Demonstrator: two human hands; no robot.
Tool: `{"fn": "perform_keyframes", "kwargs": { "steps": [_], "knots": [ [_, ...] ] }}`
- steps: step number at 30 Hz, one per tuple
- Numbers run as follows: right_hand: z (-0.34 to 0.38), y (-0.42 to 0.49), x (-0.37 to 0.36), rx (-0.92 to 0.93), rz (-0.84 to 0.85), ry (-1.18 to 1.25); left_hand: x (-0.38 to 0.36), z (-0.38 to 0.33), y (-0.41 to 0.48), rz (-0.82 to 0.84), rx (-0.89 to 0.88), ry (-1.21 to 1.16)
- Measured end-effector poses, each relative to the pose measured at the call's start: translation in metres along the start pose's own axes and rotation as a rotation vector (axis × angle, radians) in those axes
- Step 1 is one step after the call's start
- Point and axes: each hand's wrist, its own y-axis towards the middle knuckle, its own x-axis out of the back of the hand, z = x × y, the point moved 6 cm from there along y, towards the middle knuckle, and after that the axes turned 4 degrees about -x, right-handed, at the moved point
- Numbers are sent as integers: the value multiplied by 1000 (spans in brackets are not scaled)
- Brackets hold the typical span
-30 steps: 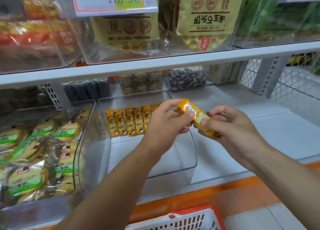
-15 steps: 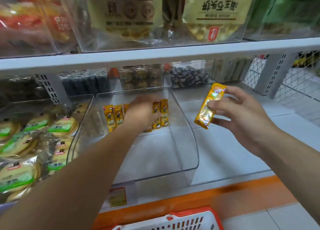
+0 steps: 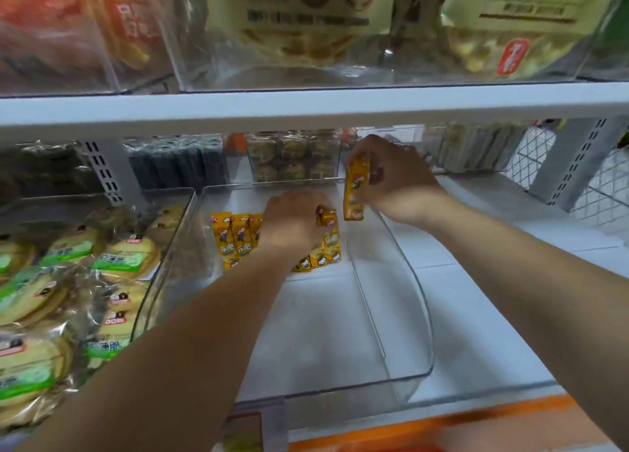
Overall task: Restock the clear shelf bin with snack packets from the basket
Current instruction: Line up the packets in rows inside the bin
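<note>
A clear shelf bin (image 3: 413, 319) stands on the lower shelf with a row of yellow snack packets (image 3: 235, 240) upright at its back. My left hand (image 3: 292, 223) reaches deep into the bin and its fingers pinch the top of one packet (image 3: 327, 216) at the right end of the row. My right hand (image 3: 391, 182) hovers above the bin's right rear corner and grips another yellow packet (image 3: 355, 189), held upright. The basket is out of view.
A neighbouring clear bin (image 3: 51, 281) on the left is full of green-labelled round cakes. The white upper shelf board (image 3: 306, 108) hangs low over the bin, with bagged snacks above it. Dark packets (image 3: 177, 162) line the back. The white shelf surface (image 3: 493, 315) extends right.
The view has moved closer and lower. My right hand carried its packet left and inward, above the bin's back right corner. My left hand stays at the row, now pinching a packet.
</note>
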Motion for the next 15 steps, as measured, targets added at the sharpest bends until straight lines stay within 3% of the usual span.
{"fn": "perform_keyframes", "kwargs": {
  "steps": [3,15],
  "knots": [
    [1,15,-19,15,119,-166,2,11,-3,33,45,-23],
    [16,33,-44,63,195,-607,-1,10,-6,31,-16,11]
  ]
}}
